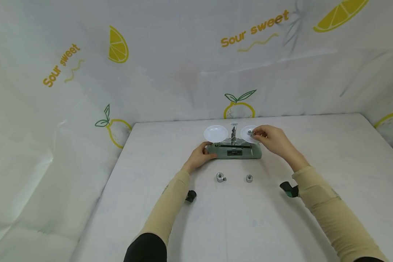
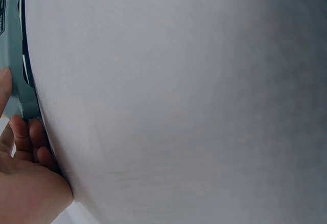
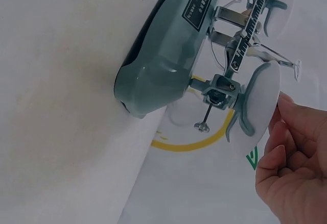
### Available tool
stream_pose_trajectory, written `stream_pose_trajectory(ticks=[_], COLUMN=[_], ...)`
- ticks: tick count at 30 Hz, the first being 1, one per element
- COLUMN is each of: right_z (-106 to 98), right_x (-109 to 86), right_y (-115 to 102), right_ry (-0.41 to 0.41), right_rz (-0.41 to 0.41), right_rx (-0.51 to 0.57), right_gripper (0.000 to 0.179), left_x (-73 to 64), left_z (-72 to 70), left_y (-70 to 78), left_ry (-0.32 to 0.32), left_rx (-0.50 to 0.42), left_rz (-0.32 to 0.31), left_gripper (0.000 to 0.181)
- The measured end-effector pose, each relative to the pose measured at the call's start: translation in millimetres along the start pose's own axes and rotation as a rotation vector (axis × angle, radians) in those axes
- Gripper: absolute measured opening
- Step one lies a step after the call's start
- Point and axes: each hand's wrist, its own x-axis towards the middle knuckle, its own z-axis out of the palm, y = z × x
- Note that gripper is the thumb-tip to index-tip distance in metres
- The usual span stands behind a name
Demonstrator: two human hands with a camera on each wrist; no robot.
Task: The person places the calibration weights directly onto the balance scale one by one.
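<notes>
A green balance scale stands on the table with a white left pan and a white right pan. My left hand grips the left end of its base, thumb on the front face and fingers round the side. Over the right pan, my right hand pinches a small metal weight between thumb and fingertips, with another bit of metal right beside it. From the right wrist view, the right fingertips are at the pan's far edge, and the pan hides the weight.
In front of the scale lie a larger metal weight with a tiny one against it, and a medium weight to their right. A white sheet printed with lemons hangs behind the table.
</notes>
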Motion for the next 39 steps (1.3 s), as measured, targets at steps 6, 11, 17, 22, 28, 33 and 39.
stream_pose_trajectory(ticks=[6,11,17,22,28,33,39], right_z=[5,7,8,9,11,10,7], right_x=[4.1,6.0,7.9,6.9,3.5,1.3,-2.1], right_y=[3,3,3,4,5,4,-1], right_ry=[-0.004,-0.023,-0.027,-0.032,-0.030,-0.010,0.030], right_rz=[0.013,0.023,0.043,0.047,0.030,0.018,-0.018], right_rx=[-0.019,-0.027,-0.038,-0.027,-0.019,-0.015,-0.018], right_gripper=[0.022,0.022,0.024,0.025,0.025,0.025,0.024], left_x=[1.2,2.2,0.9,1.6,-0.9,-1.2,-1.2], left_z=[-0.4,-0.8,-2.6,-2.1,2.6,2.9,2.1], left_y=[-1.1,-1.0,3.0,0.1,-1.7,-1.2,0.5], left_ry=[-0.001,-0.003,-0.010,-0.015,0.002,0.005,0.011], left_rx=[-0.006,0.000,-0.011,-0.006,0.017,0.006,-0.008], left_rz=[0.010,0.013,0.019,0.019,0.025,0.020,0.015], left_gripper=[0.060,0.060,0.061,0.061,0.059,0.059,0.059])
